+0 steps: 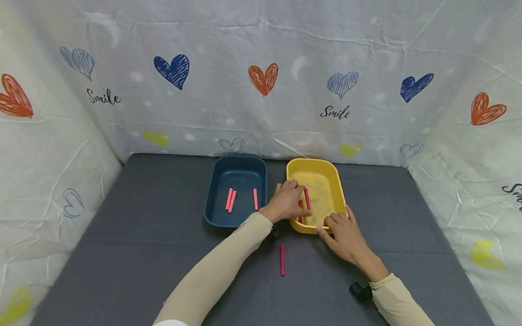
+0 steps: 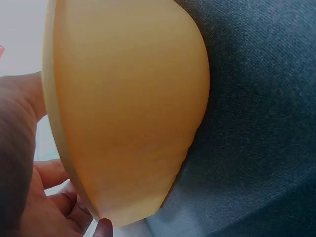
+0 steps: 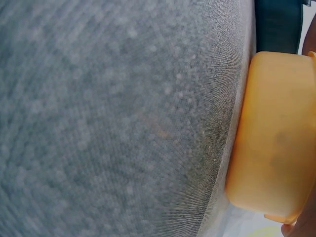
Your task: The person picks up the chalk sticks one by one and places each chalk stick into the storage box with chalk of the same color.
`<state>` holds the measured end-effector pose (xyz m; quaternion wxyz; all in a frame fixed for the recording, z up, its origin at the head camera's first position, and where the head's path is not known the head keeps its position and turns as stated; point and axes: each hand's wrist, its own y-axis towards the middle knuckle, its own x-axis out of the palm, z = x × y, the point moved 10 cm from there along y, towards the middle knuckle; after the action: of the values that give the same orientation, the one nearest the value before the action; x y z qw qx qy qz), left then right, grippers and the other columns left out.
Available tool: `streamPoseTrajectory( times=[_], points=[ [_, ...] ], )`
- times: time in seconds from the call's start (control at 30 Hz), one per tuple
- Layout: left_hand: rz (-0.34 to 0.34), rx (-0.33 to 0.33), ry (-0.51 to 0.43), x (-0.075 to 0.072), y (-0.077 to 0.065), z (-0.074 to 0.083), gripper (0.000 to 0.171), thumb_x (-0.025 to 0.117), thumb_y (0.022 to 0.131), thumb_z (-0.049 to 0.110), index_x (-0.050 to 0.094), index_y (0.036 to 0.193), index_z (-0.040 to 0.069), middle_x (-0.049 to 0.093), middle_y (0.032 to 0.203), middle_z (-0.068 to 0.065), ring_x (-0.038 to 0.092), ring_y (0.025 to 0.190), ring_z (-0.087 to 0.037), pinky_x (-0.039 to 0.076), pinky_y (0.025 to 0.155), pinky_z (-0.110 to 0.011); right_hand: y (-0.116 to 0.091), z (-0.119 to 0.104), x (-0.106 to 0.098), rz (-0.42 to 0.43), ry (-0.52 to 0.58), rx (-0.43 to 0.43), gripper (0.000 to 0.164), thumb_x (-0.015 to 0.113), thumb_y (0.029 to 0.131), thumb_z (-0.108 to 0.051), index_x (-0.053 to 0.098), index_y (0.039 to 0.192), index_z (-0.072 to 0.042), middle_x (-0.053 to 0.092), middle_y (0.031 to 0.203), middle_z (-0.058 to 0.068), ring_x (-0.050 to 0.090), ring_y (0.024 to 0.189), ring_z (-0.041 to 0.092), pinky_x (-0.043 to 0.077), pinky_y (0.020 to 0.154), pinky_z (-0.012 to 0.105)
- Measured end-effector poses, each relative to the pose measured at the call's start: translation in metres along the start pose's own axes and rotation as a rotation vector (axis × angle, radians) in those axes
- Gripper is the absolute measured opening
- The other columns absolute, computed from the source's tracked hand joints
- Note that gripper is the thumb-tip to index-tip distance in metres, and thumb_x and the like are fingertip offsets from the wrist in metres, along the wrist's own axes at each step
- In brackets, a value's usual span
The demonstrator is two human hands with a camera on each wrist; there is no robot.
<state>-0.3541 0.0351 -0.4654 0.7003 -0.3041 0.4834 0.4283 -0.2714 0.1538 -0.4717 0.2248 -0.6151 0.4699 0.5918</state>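
In the head view my left hand point(image 1: 287, 203) reaches over the left rim of the yellow tray point(image 1: 340, 189). Its thumb and fingertips pinch a dark red chalk stick point(image 1: 307, 200) at the two ends. Beneath that hand, a second dark red chalk stick point(image 1: 300, 204) shows partly inside the tray. My right hand point(image 1: 347, 240) grips the tray's near right corner, thumb outside the front wall and some fingers over the rim. The left wrist view shows the tray's outer wall point(image 2: 123, 108) beside the left hand; the pinched stick is hidden there.
A dark blue tray point(image 1: 214, 214) stands left of the yellow one, with several pink chalk sticks point(image 1: 255, 199) in it. Another dark red chalk stick point(image 1: 282, 260) lies on the grey table in front. A printed white curtain point(image 1: 262, 45) borders the table's back and sides.
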Motion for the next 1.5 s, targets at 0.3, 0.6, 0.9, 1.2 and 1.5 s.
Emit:
streamPoseTrajectory(
  times=[0.3, 0.6, 0.9, 1.2, 1.5],
  points=[
    [-0.018, -0.024, 0.032, 0.008, 0.003, 0.000, 0.074, 0.078, 0.076, 0.055, 0.058, 0.134, 0.013, 0.056, 0.118, -0.003, 0.046, 0.108, -0.020, 0.034, 0.090, -0.037, -0.001, 0.000, 0.001, -0.001, 0.001, 0.003, 0.028, 0.056, 0.098, -0.040, 0.056, 0.082, -0.017, 0.054, 0.078, -0.002, 0.055, 0.080, 0.021, 0.020, 0.117, 0.061],
    [-0.029, -0.024, 0.062, 0.012, 0.004, 0.002, 0.072, 0.079, 0.076, 0.053, 0.059, 0.133, 0.014, 0.056, 0.121, -0.003, 0.045, 0.110, -0.020, 0.034, 0.094, -0.040, 0.000, 0.001, 0.001, 0.007, 0.005, 0.000, 0.028, 0.056, 0.098, -0.040, 0.055, 0.081, -0.017, 0.054, 0.078, -0.002, 0.055, 0.079, 0.021, 0.019, 0.117, 0.061],
    [-0.027, -0.041, 0.086, 0.016, 0.006, 0.001, 0.070, 0.079, 0.075, 0.054, 0.061, 0.130, 0.014, 0.056, 0.119, -0.002, 0.045, 0.108, -0.020, 0.034, 0.092, -0.041, -0.001, 0.001, 0.001, 0.008, 0.002, 0.000, 0.029, 0.057, 0.098, -0.040, 0.054, 0.080, -0.017, 0.052, 0.077, -0.003, 0.054, 0.079, 0.021, 0.020, 0.117, 0.061],
    [-0.038, -0.062, 0.091, 0.016, 0.007, 0.000, 0.077, 0.079, 0.075, 0.055, 0.056, 0.136, 0.014, 0.055, 0.126, -0.002, 0.045, 0.114, -0.020, 0.034, 0.096, -0.043, -0.001, 0.002, 0.002, 0.007, 0.003, 0.006, 0.029, 0.057, 0.098, -0.040, 0.054, 0.080, -0.017, 0.052, 0.077, -0.003, 0.054, 0.079, 0.021, 0.019, 0.117, 0.061],
    [0.007, -0.024, -0.007, 0.014, -0.002, -0.002, 0.063, 0.068, 0.089, 0.049, 0.052, 0.140, 0.016, 0.052, 0.138, -0.003, 0.043, 0.129, -0.023, 0.024, 0.113, -0.053, -0.001, 0.003, 0.003, 0.005, -0.007, 0.006, 0.029, 0.057, 0.097, -0.041, 0.054, 0.080, -0.018, 0.052, 0.076, -0.003, 0.054, 0.079, 0.020, 0.021, 0.115, 0.063]
  ],
)
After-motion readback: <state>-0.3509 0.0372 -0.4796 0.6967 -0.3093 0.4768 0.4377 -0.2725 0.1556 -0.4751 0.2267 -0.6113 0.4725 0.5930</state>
